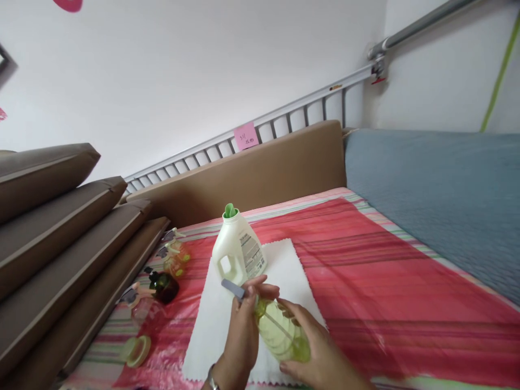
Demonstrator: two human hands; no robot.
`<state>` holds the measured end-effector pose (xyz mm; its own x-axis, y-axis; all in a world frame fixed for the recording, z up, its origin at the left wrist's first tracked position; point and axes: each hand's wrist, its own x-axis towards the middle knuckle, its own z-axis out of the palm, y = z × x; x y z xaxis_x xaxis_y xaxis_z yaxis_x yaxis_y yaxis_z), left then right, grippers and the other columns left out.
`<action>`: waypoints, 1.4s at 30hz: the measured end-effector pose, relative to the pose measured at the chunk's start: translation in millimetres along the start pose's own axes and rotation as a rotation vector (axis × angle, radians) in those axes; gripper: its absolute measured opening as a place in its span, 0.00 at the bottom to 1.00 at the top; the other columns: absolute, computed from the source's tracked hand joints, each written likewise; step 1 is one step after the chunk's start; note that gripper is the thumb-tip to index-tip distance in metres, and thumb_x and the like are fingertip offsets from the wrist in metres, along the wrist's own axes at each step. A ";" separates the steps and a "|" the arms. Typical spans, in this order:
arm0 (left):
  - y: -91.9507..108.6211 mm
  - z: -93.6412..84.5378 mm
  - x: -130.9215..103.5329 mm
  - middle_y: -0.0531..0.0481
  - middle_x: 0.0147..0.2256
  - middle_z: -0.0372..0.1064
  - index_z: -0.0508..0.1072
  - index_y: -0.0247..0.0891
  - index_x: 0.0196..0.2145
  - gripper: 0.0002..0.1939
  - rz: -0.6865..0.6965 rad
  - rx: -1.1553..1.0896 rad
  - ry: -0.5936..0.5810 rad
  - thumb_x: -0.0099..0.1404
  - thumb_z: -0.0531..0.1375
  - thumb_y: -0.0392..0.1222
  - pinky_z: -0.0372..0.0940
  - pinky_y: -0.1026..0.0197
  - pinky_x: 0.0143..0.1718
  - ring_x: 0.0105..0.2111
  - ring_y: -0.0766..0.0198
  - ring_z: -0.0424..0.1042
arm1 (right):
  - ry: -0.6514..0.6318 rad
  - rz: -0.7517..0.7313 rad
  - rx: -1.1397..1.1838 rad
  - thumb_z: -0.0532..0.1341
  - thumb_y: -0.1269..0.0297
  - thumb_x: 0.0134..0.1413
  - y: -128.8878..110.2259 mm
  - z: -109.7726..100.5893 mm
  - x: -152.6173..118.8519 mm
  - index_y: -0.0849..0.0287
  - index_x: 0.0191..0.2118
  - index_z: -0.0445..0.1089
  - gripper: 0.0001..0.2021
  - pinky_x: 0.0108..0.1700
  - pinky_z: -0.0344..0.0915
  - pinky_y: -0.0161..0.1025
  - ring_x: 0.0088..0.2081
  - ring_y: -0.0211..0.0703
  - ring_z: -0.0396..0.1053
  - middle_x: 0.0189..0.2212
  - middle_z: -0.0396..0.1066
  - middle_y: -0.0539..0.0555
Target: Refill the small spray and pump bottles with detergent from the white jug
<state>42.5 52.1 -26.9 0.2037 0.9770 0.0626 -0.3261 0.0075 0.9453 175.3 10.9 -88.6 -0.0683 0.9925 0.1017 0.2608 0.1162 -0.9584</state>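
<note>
A clear yellow-green pump bottle (280,329) is tilted between my hands, its thin dip tube visible through the wall. My left hand (245,322) has its fingers closed around the neck, just under the grey pump spout (233,288). Lower down, my right hand (312,346) wraps the body from the right side. Just beyond them a large pale detergent jug (231,244) stands upright, with a green pouring spout in its open mouth. Both are over a white scalloped-edge mat (215,325).
Along the left stand a dark green pump bottle (166,287), a pink one (146,313) and amber ones (177,257). A pale green round cap (138,351) lies nearer. Stacked cushions (60,244) border the left; a blue-grey padded surface (430,189) lies right of the striped red cloth (385,314).
</note>
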 end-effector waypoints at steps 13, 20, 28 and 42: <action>8.5 -1.4 -1.9 0.42 0.33 0.74 0.72 0.35 0.32 0.14 0.028 0.153 -0.051 0.63 0.56 0.49 0.61 0.54 0.42 0.36 0.55 0.70 | 0.038 0.010 0.025 0.63 0.73 0.28 -8.2 -3.8 -2.7 0.55 0.53 0.59 0.37 0.54 0.58 0.48 0.51 0.55 0.62 0.51 0.64 0.57; 6.2 -4.4 1.0 0.44 0.31 0.73 0.72 0.35 0.27 0.10 -0.022 0.217 -0.042 0.59 0.61 0.45 0.62 0.56 0.39 0.34 0.57 0.69 | -0.002 0.009 0.102 0.64 0.74 0.30 -7.4 -7.8 -5.7 0.54 0.55 0.59 0.39 0.54 0.58 0.46 0.51 0.52 0.62 0.52 0.64 0.56; 10.9 5.4 -2.9 0.47 0.25 0.72 0.68 0.36 0.22 0.13 -0.104 0.041 -0.051 0.56 0.62 0.47 0.63 0.58 0.36 0.30 0.57 0.70 | -0.230 0.123 0.774 0.70 0.63 0.29 2.7 0.1 -6.9 0.51 0.54 0.59 0.40 0.46 0.63 0.45 0.45 0.51 0.66 0.44 0.67 0.54; 16.8 -24.5 18.7 0.49 0.22 0.69 0.71 0.33 0.21 0.18 0.061 0.103 0.299 0.57 0.61 0.52 0.62 0.63 0.29 0.25 0.65 0.68 | 0.088 0.232 1.187 0.76 0.55 0.21 22.8 55.7 -2.1 0.46 0.48 0.61 0.41 0.42 0.66 0.44 0.46 0.51 0.68 0.50 0.63 0.54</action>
<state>18.2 75.8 -17.6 -0.0988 0.9944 0.0375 -0.2310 -0.0596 0.9711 127.7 9.2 -125.5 -0.0592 0.9895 -0.1315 -0.7900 -0.1270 -0.5998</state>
